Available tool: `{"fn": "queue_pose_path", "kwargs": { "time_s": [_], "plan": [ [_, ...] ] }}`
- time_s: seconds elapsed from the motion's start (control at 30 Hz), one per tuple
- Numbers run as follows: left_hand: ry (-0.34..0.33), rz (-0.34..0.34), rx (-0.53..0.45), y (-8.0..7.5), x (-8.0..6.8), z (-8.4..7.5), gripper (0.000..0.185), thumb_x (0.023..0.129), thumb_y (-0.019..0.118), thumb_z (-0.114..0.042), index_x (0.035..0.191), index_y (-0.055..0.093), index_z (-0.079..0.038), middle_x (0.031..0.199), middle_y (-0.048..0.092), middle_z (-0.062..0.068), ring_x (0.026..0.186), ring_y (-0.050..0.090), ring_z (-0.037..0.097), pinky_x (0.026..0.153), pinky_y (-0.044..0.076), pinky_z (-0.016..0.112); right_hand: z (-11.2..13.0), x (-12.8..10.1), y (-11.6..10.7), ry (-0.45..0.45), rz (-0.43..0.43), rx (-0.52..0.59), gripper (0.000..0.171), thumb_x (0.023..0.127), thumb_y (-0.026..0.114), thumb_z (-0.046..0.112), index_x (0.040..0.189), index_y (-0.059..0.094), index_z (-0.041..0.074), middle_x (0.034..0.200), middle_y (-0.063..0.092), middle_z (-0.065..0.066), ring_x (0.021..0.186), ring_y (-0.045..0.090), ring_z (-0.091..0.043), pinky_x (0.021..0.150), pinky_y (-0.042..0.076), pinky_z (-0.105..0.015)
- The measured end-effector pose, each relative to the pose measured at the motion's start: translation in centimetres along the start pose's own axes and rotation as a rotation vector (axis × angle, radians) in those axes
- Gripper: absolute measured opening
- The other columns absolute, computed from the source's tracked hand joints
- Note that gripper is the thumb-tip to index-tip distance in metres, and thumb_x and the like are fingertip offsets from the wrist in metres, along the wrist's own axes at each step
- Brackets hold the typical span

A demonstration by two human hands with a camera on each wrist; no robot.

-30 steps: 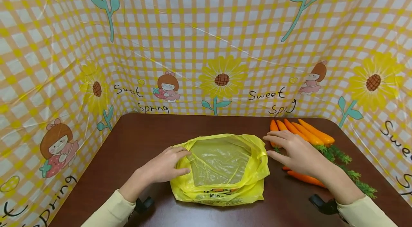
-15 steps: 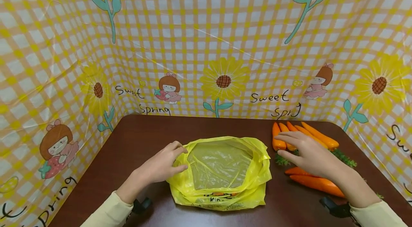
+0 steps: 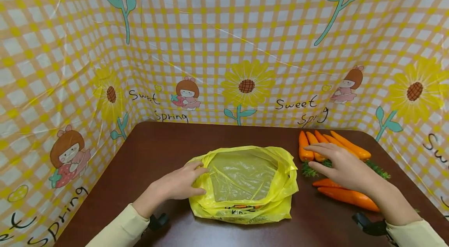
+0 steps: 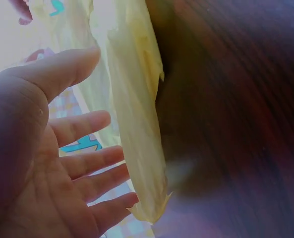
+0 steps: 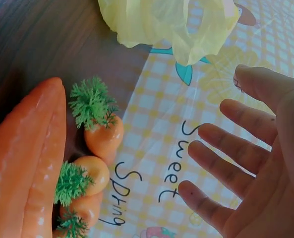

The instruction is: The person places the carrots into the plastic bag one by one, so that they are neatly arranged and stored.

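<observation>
A yellow plastic bag point(image 3: 242, 212) stands on the table with its mouth spread wide, dark print along its front. My left hand point(image 3: 180, 180) is at the bag's left rim, fingers spread; in the left wrist view the fingertips point(image 4: 119, 153) are right at the bag's side point(image 4: 137, 119). My right hand point(image 3: 342, 165) hovers over the carrots at the right with straight fingers, holding nothing. Several orange carrots point(image 3: 350, 145) with green tops lie in a row at the back right. Nearer the front are more carrots point(image 3: 350, 198), partly hidden by the right forearm.
The dark brown table point(image 3: 158, 142) is enclosed by a checked cloth point(image 3: 210, 44) with sunflowers and printed words on the back and both sides. Green carrot tops point(image 5: 92, 101) show up close in the right wrist view.
My right hand has moved right, away from the bag's right rim to above the carrots. My left hand stays by the left rim. The bag stays open in about the same place.
</observation>
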State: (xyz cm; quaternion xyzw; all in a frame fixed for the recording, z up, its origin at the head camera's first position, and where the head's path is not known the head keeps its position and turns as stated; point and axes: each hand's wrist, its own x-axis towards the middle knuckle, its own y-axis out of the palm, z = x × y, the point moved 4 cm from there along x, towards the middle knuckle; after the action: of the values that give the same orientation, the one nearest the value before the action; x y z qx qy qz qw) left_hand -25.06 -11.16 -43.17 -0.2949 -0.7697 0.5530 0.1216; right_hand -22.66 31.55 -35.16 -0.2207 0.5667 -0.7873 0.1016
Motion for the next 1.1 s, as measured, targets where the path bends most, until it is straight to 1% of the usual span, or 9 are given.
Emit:
{"fn": "queue_pose_path", "kwargs": {
  "time_s": [0.2, 0.43, 0.57, 0.73, 0.8, 0.87, 0.93, 1.0, 1.1],
  "plan": [
    [-0.013, 0.029, -0.002, 0.2, -0.1, 0.1, 0.071, 0.094, 0.069, -0.044, 0.155, 0.041, -0.02, 0.162, 0.029, 0.016, 0.15, 0.03, 0.03, 0.111, 0.04, 0.05, -0.6, -0.6, -0.4, 0.005, -0.021, 0.032, 0.049, 0.097, 0.068, 0.035, 0.138, 0.061, 0.008, 0.14, 0.058, -0.019, 0.131, 0.047, -0.044, 0.094, 0.044, -0.064],
    [-0.024, 0.065, -0.054, 0.7, -0.1, 0.4, 0.083, 0.092, 0.071, -0.049, 0.159, 0.031, -0.024, 0.165, 0.02, 0.017, 0.152, 0.023, 0.034, 0.11, 0.04, 0.054, -1.3, -1.0, -1.0, 0.031, -0.009, 0.064, 0.045, 0.098, 0.067, 0.035, 0.138, 0.061, 0.014, 0.142, 0.057, -0.017, 0.136, 0.041, -0.048, 0.096, 0.041, -0.064],
    [-0.026, 0.083, -0.067, 1.0, 0.0, 0.3, 0.085, 0.091, 0.071, -0.051, 0.16, 0.029, -0.024, 0.165, 0.02, 0.018, 0.153, 0.022, 0.035, 0.112, 0.037, 0.055, -2.1, -1.7, -1.4, 0.064, -0.008, 0.067, 0.045, 0.097, 0.068, 0.034, 0.138, 0.061, 0.016, 0.142, 0.057, -0.016, 0.134, 0.044, -0.047, 0.093, 0.043, -0.064],
    [-0.03, 0.095, -0.028, 1.2, 0.1, 0.2, 0.087, 0.09, 0.072, -0.051, 0.161, 0.029, -0.024, 0.166, 0.019, 0.017, 0.153, 0.023, 0.033, 0.113, 0.036, 0.053, -3.8, -2.7, -1.8, 0.118, 0.031, 0.063, 0.05, 0.098, 0.067, 0.035, 0.141, 0.059, 0.014, 0.136, 0.063, -0.018, 0.123, 0.056, -0.045, 0.085, 0.05, -0.06],
    [-0.039, 0.1, -0.021, 1.3, 0.1, 0.2, 0.087, 0.09, 0.072, -0.052, 0.161, 0.029, -0.024, 0.166, 0.019, 0.017, 0.153, 0.022, 0.033, 0.113, 0.037, 0.053, -4.5, -3.0, -1.8, 0.135, 0.051, 0.06, 0.049, 0.098, 0.067, 0.035, 0.142, 0.058, 0.014, 0.131, 0.066, -0.017, 0.112, 0.065, -0.036, 0.076, 0.053, -0.048],
    [-0.047, 0.104, -0.017, 1.3, 0.2, 0.3, 0.087, 0.09, 0.072, -0.052, 0.161, 0.029, -0.024, 0.166, 0.018, 0.016, 0.153, 0.022, 0.033, 0.113, 0.037, 0.053, -5.0, -3.2, -1.7, 0.149, 0.055, 0.057, 0.049, 0.098, 0.067, 0.036, 0.142, 0.059, 0.016, 0.126, 0.069, -0.014, 0.105, 0.068, -0.025, 0.071, 0.051, -0.037],
    [-0.05, 0.104, -0.011, 1.3, 0.2, 0.3, 0.087, 0.09, 0.072, -0.052, 0.16, 0.03, -0.023, 0.166, 0.019, 0.016, 0.154, 0.021, 0.033, 0.114, 0.036, 0.052, -5.6, -3.4, -1.7, 0.165, 0.064, 0.064, 0.049, 0.098, 0.067, 0.036, 0.142, 0.058, 0.016, 0.124, 0.069, -0.015, 0.089, 0.067, -0.012, 0.065, 0.044, -0.029],
    [-0.053, 0.104, -0.007, 1.4, 0.2, 0.4, 0.086, 0.09, 0.072, -0.052, 0.16, 0.032, -0.022, 0.166, 0.019, 0.017, 0.154, 0.021, 0.033, 0.114, 0.036, 0.052, -6.1, -3.7, -1.7, 0.191, 0.061, 0.074, 0.049, 0.099, 0.066, 0.037, 0.142, 0.058, 0.018, 0.122, 0.069, -0.014, 0.069, 0.059, -0.005, 0.058, 0.04, -0.026],
    [-0.053, 0.098, -0.001, 1.3, 0.2, 0.4, 0.085, 0.089, 0.073, -0.052, 0.159, 0.035, -0.021, 0.166, 0.02, 0.016, 0.153, 0.021, 0.033, 0.115, 0.035, 0.052, -6.7, -4.1, -2.0, 0.215, 0.05, 0.08, 0.048, 0.099, 0.064, 0.037, 0.143, 0.057, 0.018, 0.122, 0.069, -0.015, 0.061, 0.051, -0.002, 0.055, 0.037, -0.026]
  ]
}}
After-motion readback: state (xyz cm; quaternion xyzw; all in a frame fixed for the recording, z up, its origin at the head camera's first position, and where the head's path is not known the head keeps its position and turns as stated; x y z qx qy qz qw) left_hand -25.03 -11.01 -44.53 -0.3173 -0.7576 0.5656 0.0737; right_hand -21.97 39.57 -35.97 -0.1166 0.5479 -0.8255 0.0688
